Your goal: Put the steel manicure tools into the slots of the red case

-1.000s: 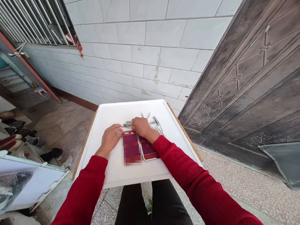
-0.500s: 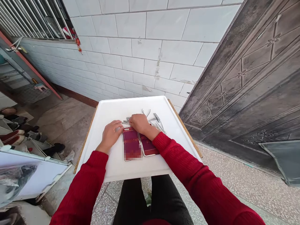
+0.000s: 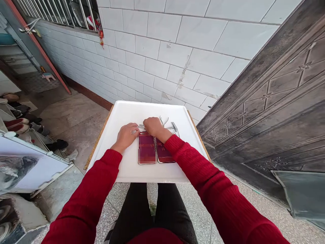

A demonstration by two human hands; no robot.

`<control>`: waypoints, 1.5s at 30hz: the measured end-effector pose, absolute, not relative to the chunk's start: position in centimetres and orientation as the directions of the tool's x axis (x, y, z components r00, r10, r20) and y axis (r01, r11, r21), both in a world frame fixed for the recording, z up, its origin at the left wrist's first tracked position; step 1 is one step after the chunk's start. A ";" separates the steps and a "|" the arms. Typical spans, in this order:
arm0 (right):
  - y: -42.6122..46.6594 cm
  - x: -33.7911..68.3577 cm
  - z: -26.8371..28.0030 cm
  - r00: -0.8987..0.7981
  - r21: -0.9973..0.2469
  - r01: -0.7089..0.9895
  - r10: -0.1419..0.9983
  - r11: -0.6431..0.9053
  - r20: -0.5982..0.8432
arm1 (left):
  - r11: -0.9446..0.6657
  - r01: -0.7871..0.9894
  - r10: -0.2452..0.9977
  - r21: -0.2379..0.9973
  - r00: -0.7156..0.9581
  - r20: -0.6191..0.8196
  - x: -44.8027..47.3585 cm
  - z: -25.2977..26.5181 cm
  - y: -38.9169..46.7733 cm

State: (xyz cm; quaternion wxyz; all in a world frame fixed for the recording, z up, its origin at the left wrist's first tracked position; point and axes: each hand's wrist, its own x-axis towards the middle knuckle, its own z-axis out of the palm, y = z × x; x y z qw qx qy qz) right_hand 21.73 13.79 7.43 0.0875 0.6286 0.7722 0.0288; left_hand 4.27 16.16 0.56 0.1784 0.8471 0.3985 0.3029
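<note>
An opened dark red manicure case lies flat on the white tabletop, its two halves side by side. My left hand is at its upper left corner, thumb and fingertips closing on the edge. Over the top of the case my right hand is curled, fingers pointing down; whatever is in them is hidden. Small metal tools lie between the hands, just beyond the case. Past my right hand rest silver nippers and a nail clipper; other tools there are partly covered by my wrist.
The white table has a raised rim and stands before a tiled wall. A dark metal door is at the right. On the left are a shoe rack and a barred window.
The camera view has shifted, so the table sits slightly higher and to the right. Both hands stay at the top of the case, with only slight movement of the fingers.
</note>
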 end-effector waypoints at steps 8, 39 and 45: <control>13.9 22.0 7.8 -0.234 0.180 0.949 0.961 0.258 -0.144 | -0.625 0.540 0.778 0.563 0.490 0.393 4.5 0.4 16.1; 10.6 24.3 3.4 -0.156 -0.999 0.026 0.987 -0.029 -0.032 | -0.626 0.535 0.777 0.568 0.488 0.397 4.7 0.6 15.9; 9.7 22.7 3.2 -0.043 -0.964 0.265 0.999 0.014 0.003 | -0.628 0.537 0.775 0.563 0.500 0.387 4.7 0.8 15.9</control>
